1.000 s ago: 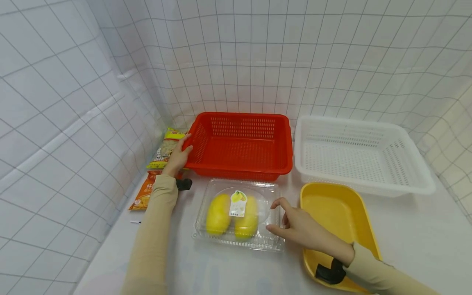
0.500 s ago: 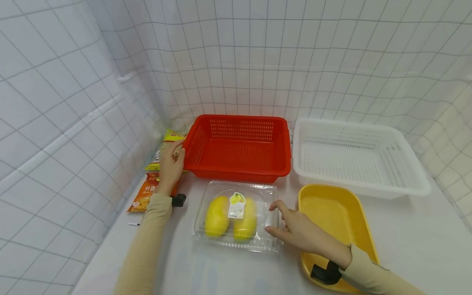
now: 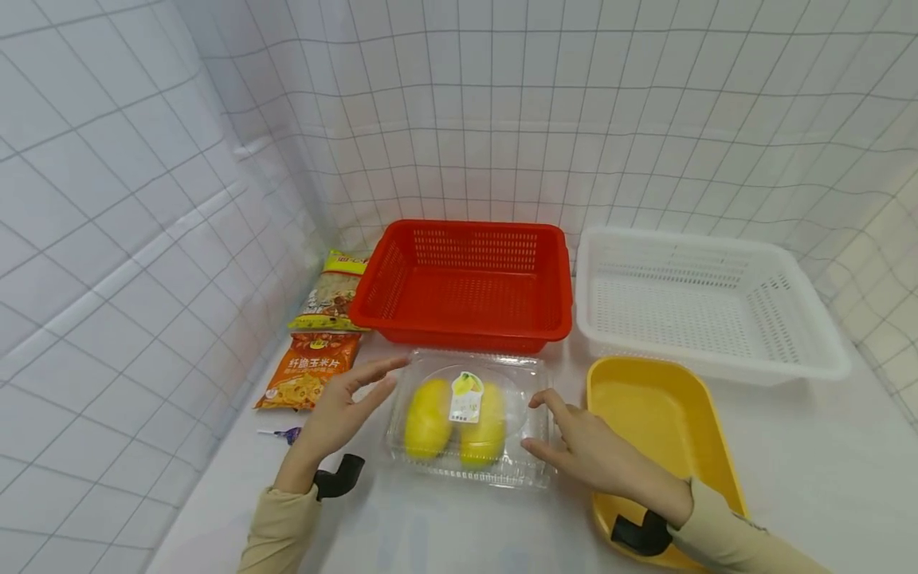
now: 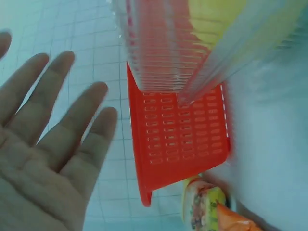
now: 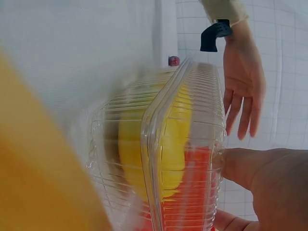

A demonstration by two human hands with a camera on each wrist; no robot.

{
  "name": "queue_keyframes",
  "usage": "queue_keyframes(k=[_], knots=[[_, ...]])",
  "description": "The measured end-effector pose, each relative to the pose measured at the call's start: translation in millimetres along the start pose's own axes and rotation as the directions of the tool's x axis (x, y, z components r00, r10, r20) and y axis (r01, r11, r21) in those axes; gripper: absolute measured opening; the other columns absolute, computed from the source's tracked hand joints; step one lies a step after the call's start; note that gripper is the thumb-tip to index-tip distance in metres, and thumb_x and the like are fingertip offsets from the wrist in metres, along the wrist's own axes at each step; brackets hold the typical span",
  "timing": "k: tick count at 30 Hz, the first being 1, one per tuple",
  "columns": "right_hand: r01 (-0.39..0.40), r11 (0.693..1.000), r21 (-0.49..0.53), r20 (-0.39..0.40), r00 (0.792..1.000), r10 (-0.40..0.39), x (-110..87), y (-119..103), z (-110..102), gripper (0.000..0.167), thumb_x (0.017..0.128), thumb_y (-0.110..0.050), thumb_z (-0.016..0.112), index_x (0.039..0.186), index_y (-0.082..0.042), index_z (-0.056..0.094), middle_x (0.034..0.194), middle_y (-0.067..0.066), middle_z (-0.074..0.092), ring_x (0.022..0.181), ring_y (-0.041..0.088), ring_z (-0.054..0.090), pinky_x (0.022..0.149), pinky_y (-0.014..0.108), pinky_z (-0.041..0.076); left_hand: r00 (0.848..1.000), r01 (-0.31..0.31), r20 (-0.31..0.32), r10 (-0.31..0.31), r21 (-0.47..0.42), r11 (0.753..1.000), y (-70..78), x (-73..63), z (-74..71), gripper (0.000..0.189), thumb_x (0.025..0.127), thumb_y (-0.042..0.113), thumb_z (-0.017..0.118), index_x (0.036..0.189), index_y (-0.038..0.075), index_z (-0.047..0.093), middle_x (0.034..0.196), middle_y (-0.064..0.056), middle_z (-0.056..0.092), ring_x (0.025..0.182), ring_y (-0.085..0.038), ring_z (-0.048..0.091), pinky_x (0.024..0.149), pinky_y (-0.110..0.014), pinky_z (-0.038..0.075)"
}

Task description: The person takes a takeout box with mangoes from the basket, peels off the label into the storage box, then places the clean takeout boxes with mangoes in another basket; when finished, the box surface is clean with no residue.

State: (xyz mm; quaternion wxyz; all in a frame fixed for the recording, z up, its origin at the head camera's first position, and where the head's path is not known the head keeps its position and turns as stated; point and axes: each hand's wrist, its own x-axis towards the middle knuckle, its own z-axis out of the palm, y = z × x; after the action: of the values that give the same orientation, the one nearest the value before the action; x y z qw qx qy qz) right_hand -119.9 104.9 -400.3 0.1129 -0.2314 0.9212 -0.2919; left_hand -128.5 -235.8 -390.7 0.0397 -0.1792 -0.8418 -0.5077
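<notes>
A clear plastic clamshell box (image 3: 516, 410) sits in front of the red basket, holding two yellow, mango-like fruits (image 3: 428, 418); a white fruit sticker (image 3: 466, 402) is on its lid. My left hand (image 3: 339, 414) reaches over the table at the box's left side, fingers extended and holding nothing. In the left wrist view those fingers are spread beside the box's ridged wall. My right hand (image 3: 591, 446) is at the box's right side, thumb and forefinger apart, fingertips right at the lid's edge. Its thumb (image 5: 245, 166) meets the clear lid in the right wrist view.
A red basket (image 3: 459, 325) and a white basket (image 3: 706, 351) stand at the back. A yellow tray (image 3: 645, 414) lies under my right forearm. On the left are a yellow-edged food bag (image 3: 331, 291), an orange snack bag (image 3: 311, 367) and a lollipop (image 3: 290, 434).
My left hand has left the red basket's left side and come forward to the clamshell box's left edge, uncovering the bags. The right hand has stayed at the box.
</notes>
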Motion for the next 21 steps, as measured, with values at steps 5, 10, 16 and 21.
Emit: queue_keyframes(k=[5, 10, 16, 21], knots=[[-0.037, 0.999, 0.002, 0.009, 0.999, 0.037, -0.7, 0, 0, 0.050, 0.087, -0.041, 0.068, 0.125, -0.021, 0.042, 0.064, -0.002, 0.047, 0.055, 0.012, 0.046, 0.051, 0.028, 0.043, 0.983, -0.040, 0.182, 0.007, 0.179, 0.983, 2.8, 5.2, 13.8, 0.058, 0.092, 0.033, 0.064, 0.143, 0.015, 0.045, 0.148, 0.000, 0.037, 0.140, -0.024, 0.023, 0.106, -0.056, 0.023], [-0.024, 1.000, -0.010, 0.003, 1.000, 0.024, -2.5, 0, 0, 0.056, 0.088, -0.047, 0.064, 0.132, -0.019, 0.045, 0.084, 0.004, 0.059, 0.068, 0.014, 0.053, 0.066, 0.035, 0.050, 0.964, -0.068, 0.264, -0.018, 0.312, 0.948, 1.2, 10.0, 25.4, 0.076, 0.086, 0.047, 0.065, 0.147, 0.011, 0.038, 0.154, -0.002, 0.026, 0.142, -0.024, 0.010, 0.110, -0.053, 0.015], [0.044, 0.998, -0.049, -0.031, 0.998, -0.046, -5.1, -1, -4, 0.057, 0.089, -0.046, 0.063, 0.135, -0.016, 0.048, 0.102, 0.013, 0.062, 0.079, 0.020, 0.059, 0.074, 0.040, 0.052, 0.955, -0.105, 0.296, -0.031, 0.434, 0.895, 0.9, 9.2, 32.7, 0.089, 0.081, 0.055, 0.066, 0.148, 0.006, 0.032, 0.154, -0.006, 0.023, 0.143, -0.025, 0.007, 0.112, -0.050, 0.008], [0.089, 0.987, -0.132, -0.082, 0.992, -0.100, -2.7, -2, -12, 0.057, 0.089, -0.048, 0.061, 0.133, -0.012, 0.051, 0.103, 0.015, 0.062, 0.073, 0.018, 0.059, 0.070, 0.038, 0.052, 0.953, -0.084, 0.299, -0.052, 0.425, 0.901, -0.5, 8.1, 35.2, 0.090, 0.081, 0.054, 0.067, 0.149, 0.008, 0.029, 0.156, -0.003, 0.019, 0.143, -0.023, 0.004, 0.112, -0.048, 0.011]])
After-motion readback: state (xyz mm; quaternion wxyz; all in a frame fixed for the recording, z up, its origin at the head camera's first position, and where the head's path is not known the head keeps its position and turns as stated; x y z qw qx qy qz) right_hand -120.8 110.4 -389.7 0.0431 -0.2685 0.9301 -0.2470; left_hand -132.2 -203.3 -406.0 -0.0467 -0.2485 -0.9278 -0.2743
